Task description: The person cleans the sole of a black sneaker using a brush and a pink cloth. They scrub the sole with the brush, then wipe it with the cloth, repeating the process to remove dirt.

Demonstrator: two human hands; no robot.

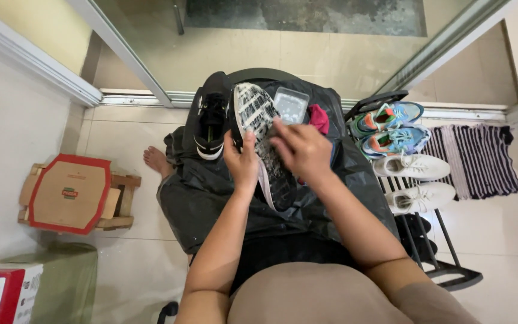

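your left hand (pixel 241 162) grips the upturned black sneaker with the speckled white sole (pixel 258 129) over the black plastic sheet (pixel 211 198) on your lap; right hand (pixel 301 150) rests loosely curled on that sole, holding nothing i can make out. keep the left grip firm, work the sole centred over the sheet.

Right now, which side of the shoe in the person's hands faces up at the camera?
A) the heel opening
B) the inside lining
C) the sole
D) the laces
C: the shoe held between the left hand and right hand shows its speckled, patterned sole to the camera.
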